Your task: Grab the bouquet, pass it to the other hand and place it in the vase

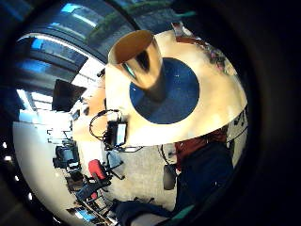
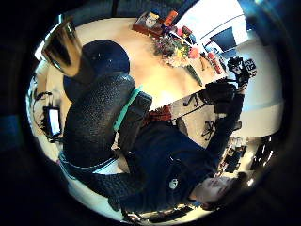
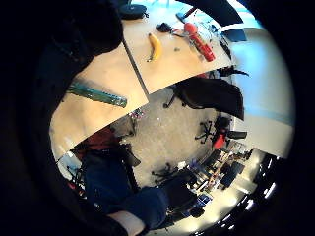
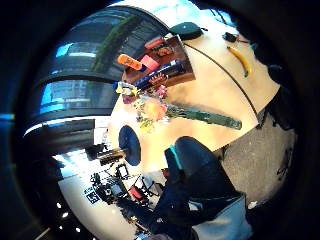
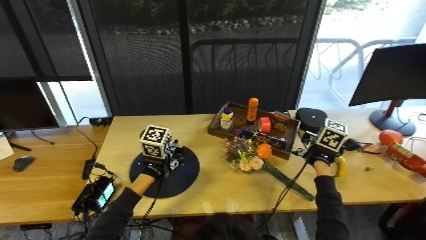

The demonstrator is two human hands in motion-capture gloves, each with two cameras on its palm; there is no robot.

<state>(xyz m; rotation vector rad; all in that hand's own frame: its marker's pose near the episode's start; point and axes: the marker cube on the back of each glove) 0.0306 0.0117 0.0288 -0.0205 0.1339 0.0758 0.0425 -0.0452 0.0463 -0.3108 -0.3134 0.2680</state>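
Note:
The bouquet (image 5: pixel 249 155) lies on the wooden table, its orange, pink and yellow blooms toward the tray and its green stems (image 5: pixel 289 182) toward the front edge. It also shows in the palm views as bouquet (image 2: pixel 174 49) and bouquet (image 4: pixel 155 110). A shiny flared vase (image 1: pixel 141 61) stands upright on a round dark blue mat (image 5: pixel 183 180). My left hand (image 5: pixel 154 170) hovers over the mat beside the vase (image 2: pixel 66 44), fingers relaxed and holding nothing. My right hand (image 5: pixel 323 157) hangs to the right of the bouquet, empty, with loosely bent fingers.
A brown tray (image 5: pixel 226 131) with bottles and jars sits behind the bouquet. A banana (image 5: pixel 343 167) lies just right of my right hand, a black case (image 5: pixel 309 119) behind it. A red and orange object (image 5: pixel 399 150) and a monitor foot (image 5: pixel 389 120) stand far right. A small screen device (image 5: pixel 96 195) is at the front left.

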